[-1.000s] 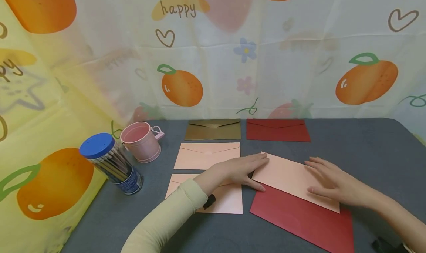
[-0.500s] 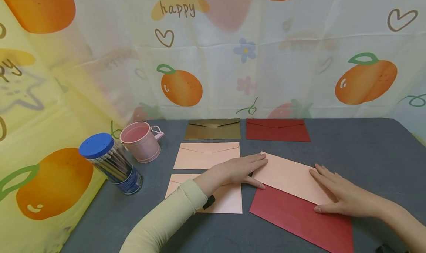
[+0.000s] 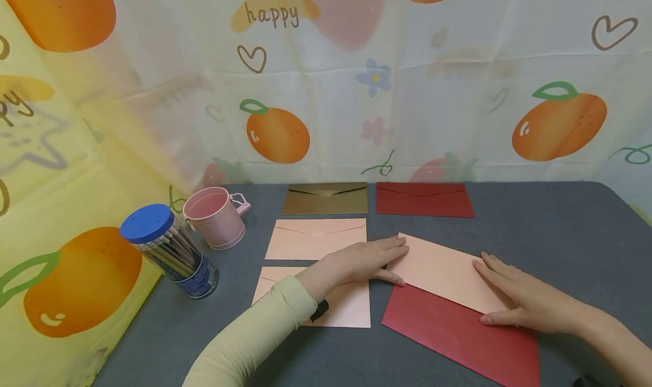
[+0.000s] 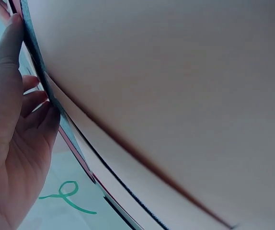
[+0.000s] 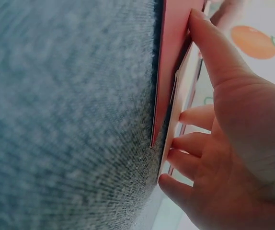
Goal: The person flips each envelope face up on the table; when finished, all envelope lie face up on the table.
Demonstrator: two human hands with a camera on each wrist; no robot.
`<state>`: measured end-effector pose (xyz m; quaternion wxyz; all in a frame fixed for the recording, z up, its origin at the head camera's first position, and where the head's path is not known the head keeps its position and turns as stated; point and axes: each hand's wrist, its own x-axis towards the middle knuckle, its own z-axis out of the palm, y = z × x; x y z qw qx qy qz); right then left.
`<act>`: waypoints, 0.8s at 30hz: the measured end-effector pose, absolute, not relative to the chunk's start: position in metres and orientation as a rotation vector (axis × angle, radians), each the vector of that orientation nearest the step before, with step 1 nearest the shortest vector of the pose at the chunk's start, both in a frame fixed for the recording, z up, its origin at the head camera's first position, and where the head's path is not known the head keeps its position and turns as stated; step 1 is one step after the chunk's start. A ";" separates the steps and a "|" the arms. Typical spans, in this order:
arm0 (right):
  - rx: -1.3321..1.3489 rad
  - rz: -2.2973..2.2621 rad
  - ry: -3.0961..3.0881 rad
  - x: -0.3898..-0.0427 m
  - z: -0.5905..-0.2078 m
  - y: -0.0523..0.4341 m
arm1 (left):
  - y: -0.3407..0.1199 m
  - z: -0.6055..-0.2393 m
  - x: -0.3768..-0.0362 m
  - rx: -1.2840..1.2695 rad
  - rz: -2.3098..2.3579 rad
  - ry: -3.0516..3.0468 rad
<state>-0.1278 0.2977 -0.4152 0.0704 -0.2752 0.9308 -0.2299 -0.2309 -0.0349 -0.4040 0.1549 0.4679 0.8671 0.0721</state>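
Fruit-printed cloth point(image 3: 326, 81) is hanging behind our dark grey table point(image 3: 550, 217). We are resting our left hand point(image 3: 367, 259), fingers extended, on the left end of a slanted pale pink envelope point(image 3: 443, 268), which is overlapping the nearer red envelope point(image 3: 458, 333). Our right hand point(image 3: 532, 296), fingers outstretched, is lying across its right end, thumb touching the red.

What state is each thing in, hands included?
Askew peach envelope, plain face up, overlapping nearer red envelope
Nearer red envelope, askew, partly covered
Left hand, fingertips at the askew peach envelope's left end
Right hand, touching both askew envelopes
Upper left peach envelope, flap down
Lower left peach envelope, partly hidden
Gold envelope, flap down
Farther red envelope, flap down
Pink cup, upright, open-topped
Pencil jar, standing, blue lid on
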 end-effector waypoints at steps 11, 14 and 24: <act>-0.778 -0.535 2.876 -0.126 -0.413 0.298 | -0.035 -0.403 -0.231 1.400 0.130 2.492; -0.786 -0.497 2.895 -0.127 -0.412 0.297 | -0.035 -0.402 -0.231 1.411 0.099 2.500; -0.779 -0.457 2.950 -0.131 -0.405 0.297 | -0.038 -0.398 -0.231 1.435 0.175 2.494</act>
